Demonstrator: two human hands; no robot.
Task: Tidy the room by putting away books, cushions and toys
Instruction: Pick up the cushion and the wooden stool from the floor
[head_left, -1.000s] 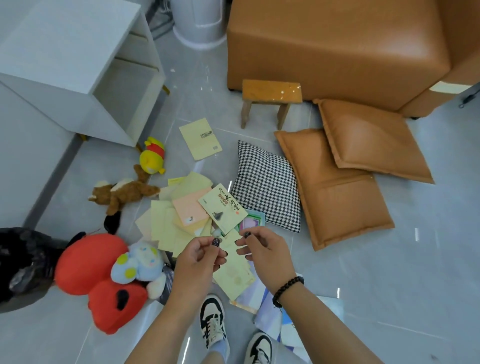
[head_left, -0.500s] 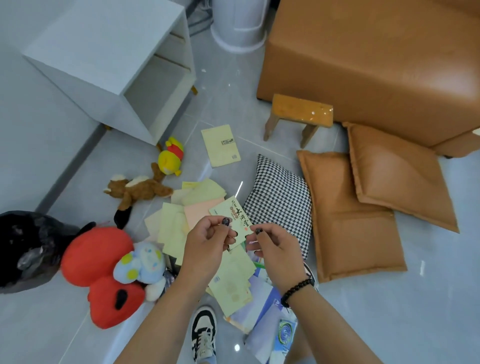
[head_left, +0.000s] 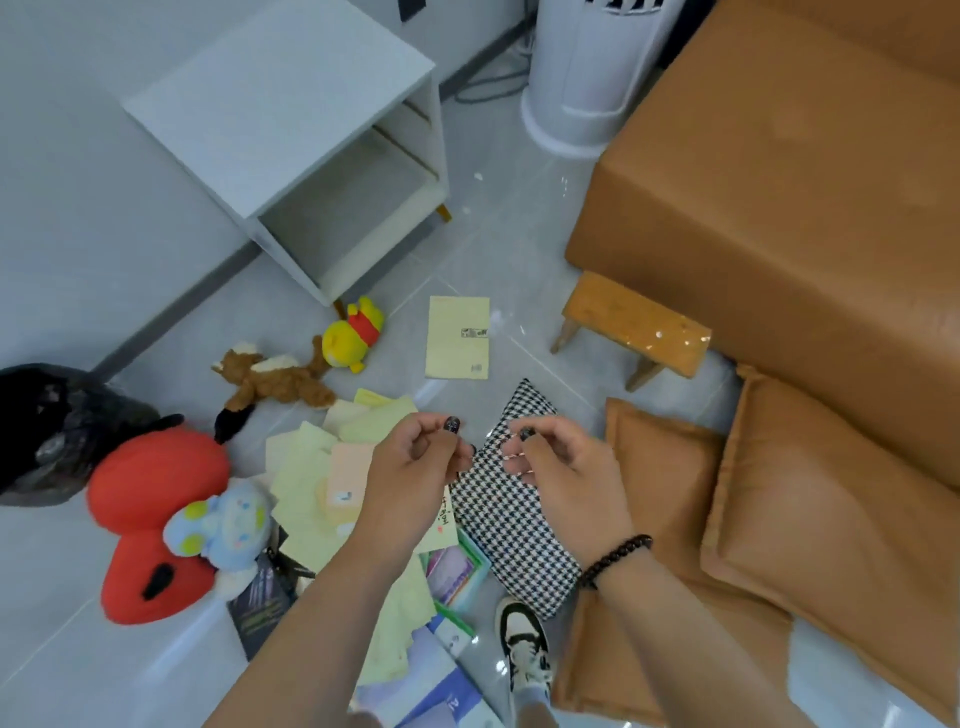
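Grey floor (head_left: 130, 670) lying littered, both hands, left hand (head_left: 415, 467) and right hand (head_left: 561, 467), hovering with fingers curled, holding nothing visible, over scattered books (head_left: 306, 483) beside houndstooth cushion (head_left: 514, 519); gathering likely starting next.

small print on pale yellow booklet (head_left: 457, 336), too blurred to read

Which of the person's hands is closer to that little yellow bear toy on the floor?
Left. The left hand hovers just below and right of the yellow bear toy; the right hand is farther right, over the checked cushion.
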